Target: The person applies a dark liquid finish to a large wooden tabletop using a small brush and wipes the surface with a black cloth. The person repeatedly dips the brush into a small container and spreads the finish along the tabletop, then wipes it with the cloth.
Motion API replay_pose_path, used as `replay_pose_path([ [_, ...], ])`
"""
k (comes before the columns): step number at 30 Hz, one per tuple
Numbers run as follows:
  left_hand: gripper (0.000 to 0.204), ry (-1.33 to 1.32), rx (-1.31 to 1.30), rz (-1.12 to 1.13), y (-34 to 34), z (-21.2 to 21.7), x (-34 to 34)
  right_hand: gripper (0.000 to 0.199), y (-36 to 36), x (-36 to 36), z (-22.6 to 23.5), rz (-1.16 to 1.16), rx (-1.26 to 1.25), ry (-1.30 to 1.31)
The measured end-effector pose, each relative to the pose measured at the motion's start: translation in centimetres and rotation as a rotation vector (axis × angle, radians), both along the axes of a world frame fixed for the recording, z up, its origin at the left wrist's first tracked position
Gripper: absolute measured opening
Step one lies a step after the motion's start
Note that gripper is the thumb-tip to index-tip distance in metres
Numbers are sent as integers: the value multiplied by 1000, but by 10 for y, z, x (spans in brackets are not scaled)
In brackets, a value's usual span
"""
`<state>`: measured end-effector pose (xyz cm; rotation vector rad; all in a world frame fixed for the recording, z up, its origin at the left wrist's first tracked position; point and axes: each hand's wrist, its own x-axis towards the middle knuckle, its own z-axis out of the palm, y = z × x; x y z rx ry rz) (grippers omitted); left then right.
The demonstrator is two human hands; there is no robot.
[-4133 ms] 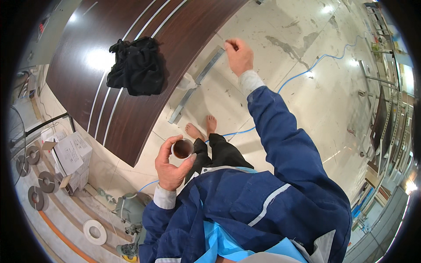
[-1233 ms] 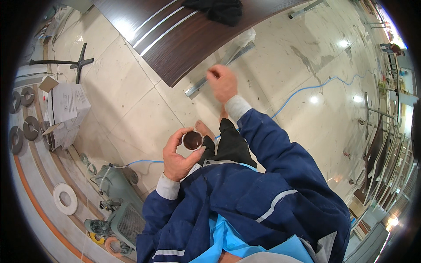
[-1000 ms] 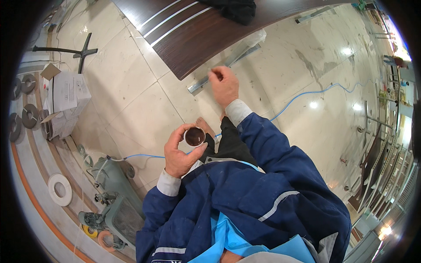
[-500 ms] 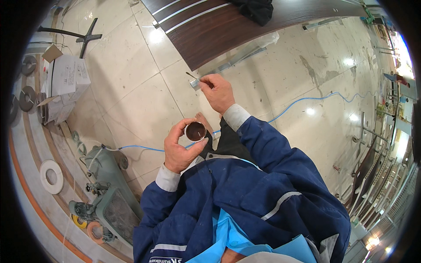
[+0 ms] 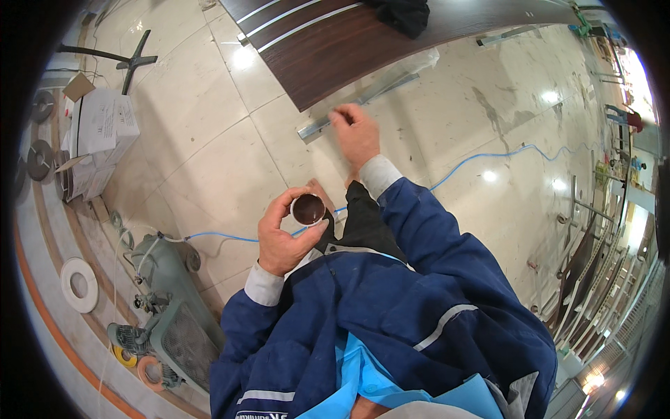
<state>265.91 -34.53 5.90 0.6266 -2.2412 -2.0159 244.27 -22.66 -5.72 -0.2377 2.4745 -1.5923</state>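
Note:
My left hand (image 5: 283,234) is shut around a small round roll (image 5: 308,208) with a dark brown centre, held up close to my chest. My right hand (image 5: 356,133) is stretched out over the tiled floor, its curled fingers just above a long metal profile (image 5: 315,128) that lies along the edge of a dark wooden panel (image 5: 335,42). That hand is blurred, and I cannot tell whether anything is pinched in it. Both arms wear blue work sleeves with white cuffs.
A black cloth (image 5: 406,12) lies on the panel. A blue hose (image 5: 488,157) runs across the floor to a green compressor (image 5: 171,307) at lower left. A white ring (image 5: 78,283), a paper-covered box (image 5: 98,129) and a black stand (image 5: 132,59) sit left. My bare foot (image 5: 322,193) shows below the roll.
My right hand has drawn in from far out, held a thin strip briefly, and now reaches down to the metal profile. The left hand has kept the roll throughout.

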Motion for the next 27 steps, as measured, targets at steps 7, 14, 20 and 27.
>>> replay_pose_path([
  [7,60,-41,34,-28,-1,0,-3,16,30,-55,-3,-315,-56,41],
  [14,59,-6,-15,-10,7,6,-27,16,26,-33,5,14,32,91],
  [20,61,-12,16,-10,12,9,-41,20,82,-127,4,-364,67,74],
  [27,60,-22,1,-55,22,8,-65,21,77,-102,10,59,141,122],
])
